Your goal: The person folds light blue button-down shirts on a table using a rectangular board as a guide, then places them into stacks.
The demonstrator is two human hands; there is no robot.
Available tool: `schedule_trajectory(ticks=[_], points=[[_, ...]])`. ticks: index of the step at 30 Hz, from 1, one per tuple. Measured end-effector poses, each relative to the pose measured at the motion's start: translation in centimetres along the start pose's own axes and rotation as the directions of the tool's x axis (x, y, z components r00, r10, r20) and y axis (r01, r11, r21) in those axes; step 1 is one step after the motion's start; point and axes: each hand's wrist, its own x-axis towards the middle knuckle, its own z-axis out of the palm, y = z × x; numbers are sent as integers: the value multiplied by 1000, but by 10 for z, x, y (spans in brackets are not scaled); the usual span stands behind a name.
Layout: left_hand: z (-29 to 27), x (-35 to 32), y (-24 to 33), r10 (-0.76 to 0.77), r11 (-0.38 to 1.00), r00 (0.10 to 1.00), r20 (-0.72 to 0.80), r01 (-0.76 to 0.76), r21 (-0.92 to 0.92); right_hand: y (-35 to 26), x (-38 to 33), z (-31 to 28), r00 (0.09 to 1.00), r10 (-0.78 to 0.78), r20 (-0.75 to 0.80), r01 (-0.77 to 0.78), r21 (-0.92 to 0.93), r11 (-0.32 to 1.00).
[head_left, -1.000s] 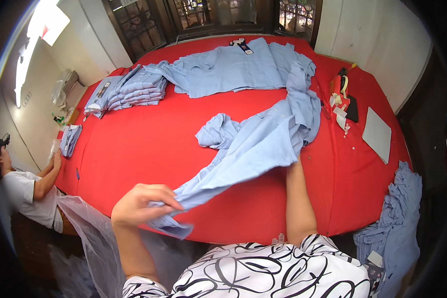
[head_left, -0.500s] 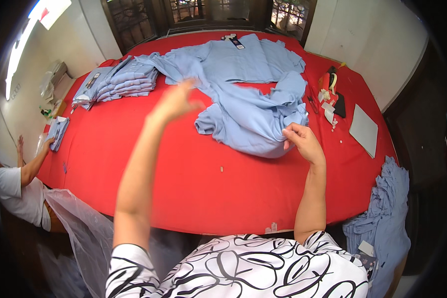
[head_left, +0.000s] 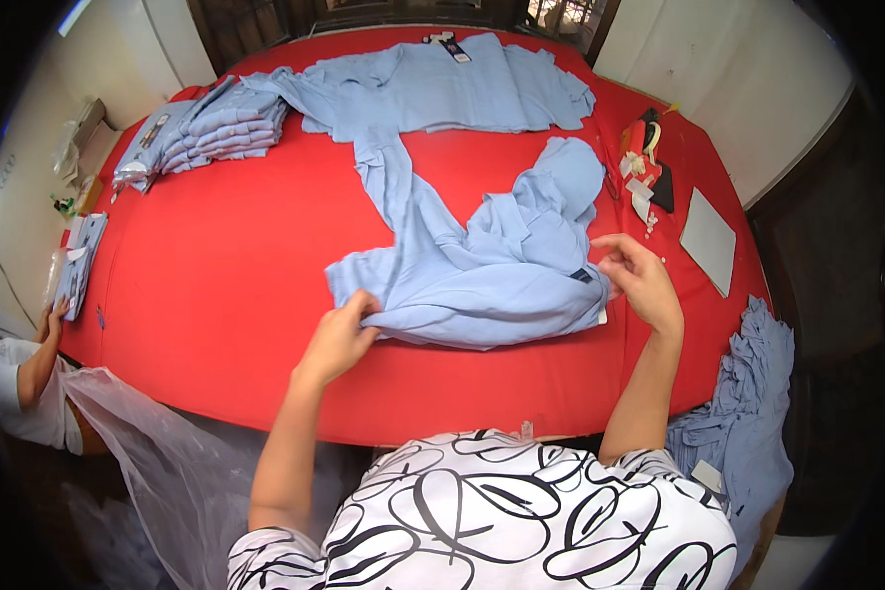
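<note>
Pinched between thumb and fingers, the left hand (head_left: 339,339) has hold of the lower left edge of the light blue shirt (head_left: 482,280), bunching the cloth where it grips. At the right of the frame the right hand (head_left: 641,278) closes its fingertips on the shirt's other edge, by a small dark label; how firmly it grips I cannot tell.

That shirt lies crumpled at the centre of the frame on the red tablecloth (head_left: 216,265), one long sleeve trailing up toward the spread-out shirt (head_left: 442,88) at the top. It looks soft, light and limp, likely to sag and crease unless taken by hems, shoulders or collar.

A stack of folded blue shirts (head_left: 206,133) sits at upper left. Tags and small tools (head_left: 644,162) and a grey flat card (head_left: 708,241) lie at the right. More blue garments (head_left: 747,413) hang at lower right, clear plastic sheeting (head_left: 157,462) at lower left. Another person's arm (head_left: 34,364) reaches in at the left edge. White walls close in around the table.
</note>
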Motion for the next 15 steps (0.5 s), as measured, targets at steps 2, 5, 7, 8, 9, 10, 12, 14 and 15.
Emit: schedule_trajectory(ticks=[2, 5, 7, 8, 9, 10, 12, 14, 15], points=[[-11, -17, -6, -63, 998, 995, 77, 64, -17, 13, 5, 13, 987, -60, 148, 76, -106, 991], [-18, -39, 1, 220, 975, 972, -87, -221, -12, 66, 8, 59, 967, -25, 255, 153, -495, 855], [-31, -50, 25, 156, 953, 972, -176, -195, -232, 80, 11, 59, 947, 80, 310, 120, -575, 810], [-42, -60, 37, 105, 926, 971, -213, -174, -336, 68, 12, 52, 932, 133, 338, 60, -504, 862], [-60, -71, 39, 104, 901, 964, -246, -196, -387, 39, 10, 38, 912, 184, 367, -10, -429, 903], [-82, -81, 38, 107, 872, 954, -279, -224, -435, 17, 11, 27, 889, 231, 395, -85, -353, 932], [-123, -84, 48, 200, 868, 909, -366, -338, -364, 0, 18, 3, 981, 54, 186, 14, -347, 938], [-142, -61, 56, -55, 723, 853, -519, -325, -609, -5, 39, -11, 974, -126, -190, 91, -185, 979], [-148, -47, 41, -121, 633, 884, -452, -282, -721, -7, 49, -8, 931, -200, -306, 162, -145, 976]])
